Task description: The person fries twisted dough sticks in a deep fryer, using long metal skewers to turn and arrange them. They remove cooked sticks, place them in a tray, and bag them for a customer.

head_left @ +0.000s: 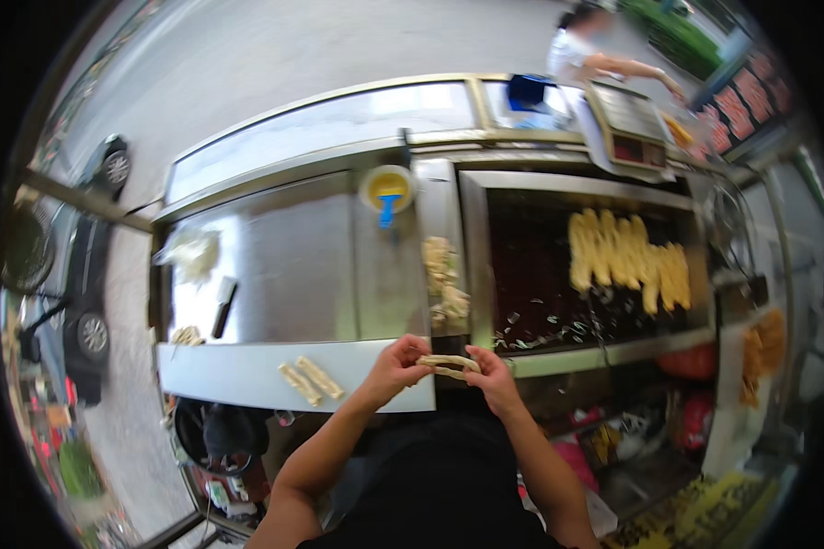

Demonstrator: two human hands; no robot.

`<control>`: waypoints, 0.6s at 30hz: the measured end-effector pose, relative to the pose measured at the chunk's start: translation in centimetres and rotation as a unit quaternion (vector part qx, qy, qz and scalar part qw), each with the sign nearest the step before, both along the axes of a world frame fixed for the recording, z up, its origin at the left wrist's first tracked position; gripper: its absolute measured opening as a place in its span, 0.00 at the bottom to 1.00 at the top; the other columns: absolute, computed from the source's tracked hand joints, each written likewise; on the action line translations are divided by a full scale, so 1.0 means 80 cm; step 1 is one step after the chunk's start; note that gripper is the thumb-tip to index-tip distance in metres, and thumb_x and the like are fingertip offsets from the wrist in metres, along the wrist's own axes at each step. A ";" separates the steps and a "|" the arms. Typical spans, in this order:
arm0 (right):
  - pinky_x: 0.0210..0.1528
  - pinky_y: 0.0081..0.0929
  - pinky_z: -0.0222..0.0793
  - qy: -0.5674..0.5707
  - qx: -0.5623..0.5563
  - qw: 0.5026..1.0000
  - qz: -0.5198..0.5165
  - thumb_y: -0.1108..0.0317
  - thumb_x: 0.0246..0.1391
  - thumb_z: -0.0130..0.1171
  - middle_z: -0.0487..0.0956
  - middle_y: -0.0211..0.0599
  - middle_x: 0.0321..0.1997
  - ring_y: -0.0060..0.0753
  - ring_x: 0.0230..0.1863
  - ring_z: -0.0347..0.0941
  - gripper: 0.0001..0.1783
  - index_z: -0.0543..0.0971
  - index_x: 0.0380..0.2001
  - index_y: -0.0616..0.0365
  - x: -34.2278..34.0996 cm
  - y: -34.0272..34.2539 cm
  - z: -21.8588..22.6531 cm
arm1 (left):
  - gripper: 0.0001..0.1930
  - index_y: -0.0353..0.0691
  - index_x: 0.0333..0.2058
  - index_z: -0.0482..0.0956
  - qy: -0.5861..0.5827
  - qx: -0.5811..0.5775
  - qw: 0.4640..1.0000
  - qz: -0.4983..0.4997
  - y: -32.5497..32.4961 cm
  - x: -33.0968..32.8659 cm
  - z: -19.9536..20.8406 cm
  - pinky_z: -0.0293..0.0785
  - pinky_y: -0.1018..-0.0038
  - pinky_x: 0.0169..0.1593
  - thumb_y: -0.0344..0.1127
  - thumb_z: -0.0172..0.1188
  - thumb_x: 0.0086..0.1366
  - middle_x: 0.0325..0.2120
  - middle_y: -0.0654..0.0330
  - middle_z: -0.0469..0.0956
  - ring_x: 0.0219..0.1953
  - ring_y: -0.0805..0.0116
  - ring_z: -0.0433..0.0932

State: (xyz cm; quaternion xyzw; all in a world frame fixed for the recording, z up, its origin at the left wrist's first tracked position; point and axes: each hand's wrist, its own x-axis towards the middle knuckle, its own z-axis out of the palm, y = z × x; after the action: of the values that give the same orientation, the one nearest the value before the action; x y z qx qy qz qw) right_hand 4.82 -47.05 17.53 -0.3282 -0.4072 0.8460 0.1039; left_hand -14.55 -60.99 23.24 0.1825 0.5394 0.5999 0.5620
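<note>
Both my hands hold a pale strip of dough (449, 363) by its two ends, just past the right end of a white board. My left hand (401, 363) pinches the left end and my right hand (491, 373) pinches the right end. The strip looks doubled, with a gap between its two strands. Left of my hands, two more dough strips (319, 377) lie side by side on the white board (238, 371). To the right, several pale yellow fried dough sticks (613, 249) float in a wide pan of dark oil (531, 247).
A knife (224, 306) and a plastic bag (192, 253) of pale stuff lie on the steel counter (293, 247). A bowl (386, 189) with a blue-handled brush stands at its far right. Dough scraps (444, 279) line the strip beside the pan. Beyond the stall stands a person (577, 55).
</note>
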 end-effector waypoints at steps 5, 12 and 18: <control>0.27 0.20 0.67 -0.070 -0.091 0.954 -0.275 0.80 0.52 0.55 0.74 0.29 0.30 0.21 0.25 0.69 0.25 0.69 0.55 0.59 0.091 0.053 -0.048 | 0.10 0.41 0.40 0.68 -0.016 -0.014 1.000 -0.012 0.067 0.031 -0.011 0.60 0.85 0.22 0.23 0.57 0.62 0.32 0.60 0.81 0.21 0.83 0.67; 0.24 0.18 0.70 -0.056 -0.016 0.850 -0.524 0.82 0.49 0.53 0.73 0.28 0.32 0.21 0.25 0.69 0.24 0.70 0.51 0.55 0.233 0.153 -0.018 | 0.07 0.41 0.34 0.69 0.051 -0.020 0.992 0.111 0.166 -0.013 -0.043 0.57 0.83 0.18 0.25 0.59 0.61 0.23 0.61 0.78 0.15 0.82 0.63; 0.30 0.17 0.71 -0.107 0.052 0.872 -0.474 0.81 0.50 0.55 0.75 0.30 0.34 0.20 0.28 0.71 0.27 0.68 0.56 0.59 0.246 0.219 0.024 | 0.08 0.35 0.35 0.75 0.140 -0.034 0.988 0.059 0.326 -0.057 -0.049 0.65 0.82 0.25 0.29 0.61 0.58 0.25 0.61 0.77 0.22 0.79 0.69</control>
State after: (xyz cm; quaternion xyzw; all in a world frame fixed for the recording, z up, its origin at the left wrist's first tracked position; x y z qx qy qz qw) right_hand 24.52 -29.53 19.45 -0.5643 -0.2546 0.6324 0.4657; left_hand -19.12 -34.94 19.36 0.2136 0.6426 0.5816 0.4507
